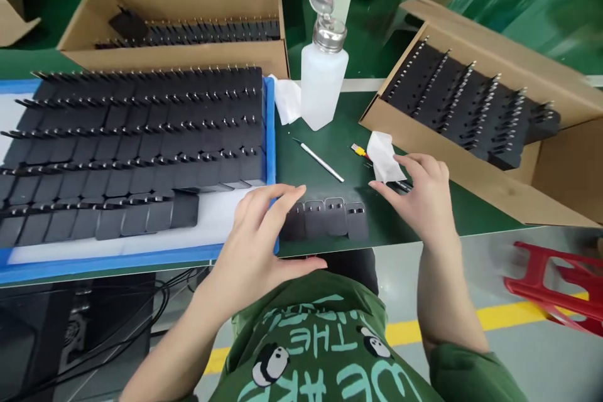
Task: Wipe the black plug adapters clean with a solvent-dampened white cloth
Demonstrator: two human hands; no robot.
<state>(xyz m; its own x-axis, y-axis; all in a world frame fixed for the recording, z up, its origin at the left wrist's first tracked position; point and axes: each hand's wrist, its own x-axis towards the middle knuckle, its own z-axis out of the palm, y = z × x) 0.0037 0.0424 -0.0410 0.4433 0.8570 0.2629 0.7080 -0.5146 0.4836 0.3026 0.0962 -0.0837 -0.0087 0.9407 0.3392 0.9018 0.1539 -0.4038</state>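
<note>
Black, flat, rounded rectangular pieces with paired metal pins (316,220) lie in a short row on the dark green tabletop (471,212), near its front edge. Our left hand (261,226) is at the row's left end, thumb and fingers spread wide apart. Our right hand (419,195) is well apart from the left, its thumb and forefinger parted around a crumpled white cloth (384,157); we cannot tell whether it grips the cloth. Just beside the cloth we see a small yellow-and-red connector (358,150). Between our hands and a translucent white bottle with a raised metal lid (324,85) lies a slender white pen-like tool (323,161). To our left, a blue-rimmed tray (271,132) holds many similar black pieces, and to our right an open brown cardboard box (443,160) holds more.
</note>
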